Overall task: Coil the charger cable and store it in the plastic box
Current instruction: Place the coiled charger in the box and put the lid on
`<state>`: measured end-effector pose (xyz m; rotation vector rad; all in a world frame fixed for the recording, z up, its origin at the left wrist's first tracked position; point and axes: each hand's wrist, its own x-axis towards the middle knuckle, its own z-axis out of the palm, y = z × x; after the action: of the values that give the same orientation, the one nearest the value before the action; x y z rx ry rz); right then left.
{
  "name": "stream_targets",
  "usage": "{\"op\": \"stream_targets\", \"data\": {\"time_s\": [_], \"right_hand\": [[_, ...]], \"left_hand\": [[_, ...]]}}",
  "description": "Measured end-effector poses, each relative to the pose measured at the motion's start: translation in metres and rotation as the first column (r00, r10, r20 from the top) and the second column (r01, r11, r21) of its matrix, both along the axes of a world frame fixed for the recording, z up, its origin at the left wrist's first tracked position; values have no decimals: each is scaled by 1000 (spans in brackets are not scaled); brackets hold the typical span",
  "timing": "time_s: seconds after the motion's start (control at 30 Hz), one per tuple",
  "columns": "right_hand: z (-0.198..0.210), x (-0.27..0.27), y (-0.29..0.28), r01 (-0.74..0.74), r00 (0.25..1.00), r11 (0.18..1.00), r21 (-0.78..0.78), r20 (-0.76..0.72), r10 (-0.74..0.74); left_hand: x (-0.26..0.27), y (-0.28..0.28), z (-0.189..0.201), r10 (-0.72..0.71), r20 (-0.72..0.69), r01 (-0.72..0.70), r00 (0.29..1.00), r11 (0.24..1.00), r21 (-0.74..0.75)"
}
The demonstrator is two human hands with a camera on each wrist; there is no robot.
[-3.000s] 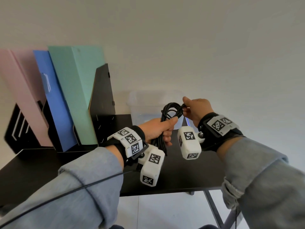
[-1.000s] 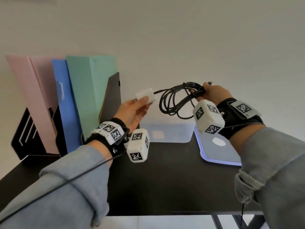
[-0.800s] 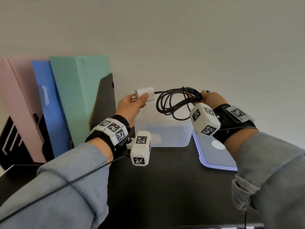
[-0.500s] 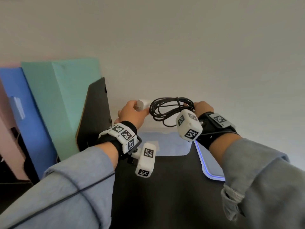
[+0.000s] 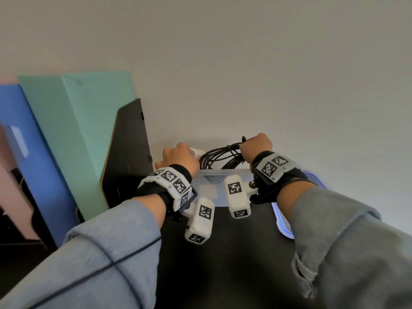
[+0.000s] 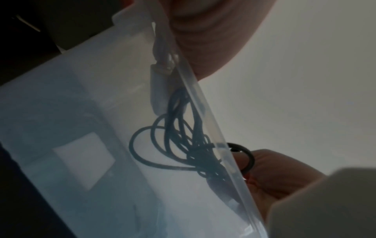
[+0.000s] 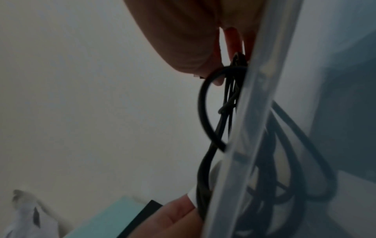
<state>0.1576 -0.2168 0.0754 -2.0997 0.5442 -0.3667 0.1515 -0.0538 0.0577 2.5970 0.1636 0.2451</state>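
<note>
Both hands [image 5: 219,153] have lowered the coiled cable [image 5: 219,156] into the box [image 5: 214,192].

plastic box [image 5: 214,184]: translucent, frosted, smooth plastic
charger cable [image 5: 219,155]: black, matt, rubbery sheath
desk [image 5: 234,264]: black, matt
sleeves [image 5: 107,259]: grey-blue cloth

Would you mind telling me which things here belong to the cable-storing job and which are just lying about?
Part of the job:
- coiled black cable, held by the right hand
- white charger plug, held by the left hand
- clear plastic box
- box lid, lying beside the box

Just lying about:
- green folder
- blue folder
- black bookend
</note>
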Motion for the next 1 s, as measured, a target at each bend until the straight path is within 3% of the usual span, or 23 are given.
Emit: {"op": "stream_targets", "data": {"time_s": [0.3, 0.47, 0.57, 0.63, 0.73, 0.83, 1.0], "right_hand": [[0, 1, -2, -45, 999, 991, 129, -7, 46], [-7, -3, -6, -36, 948, 967, 252, 315, -47], [-9, -9, -7, -149, 880, 924, 352, 473, -39], [-9, -15, -12, -236, 841, 869, 435, 539, -41], [-6, -27, -26, -276, 797, 851, 447, 601, -57], [-4, -45, -46, -199, 780, 885, 421, 615, -117], [-17, -80, -97, 89, 869, 942, 324, 438, -232]], "left_hand": [[8, 1, -8, -4, -3, 4, 1000, 996, -86], [7, 0, -9, -23, 1, 23, 1000, 989, -148], [5, -1, -6, -3, 32, 9, 999, 984, -178], [0, -2, -2, 4, 83, 11, 997, 982, -190], [-12, -6, 7, -6, 166, 43, 986, 975, -218], [-27, -17, 16, -30, 260, 95, 965, 965, -243], [-60, -58, 24, -115, 394, 252, 912, 914, -318]]}}
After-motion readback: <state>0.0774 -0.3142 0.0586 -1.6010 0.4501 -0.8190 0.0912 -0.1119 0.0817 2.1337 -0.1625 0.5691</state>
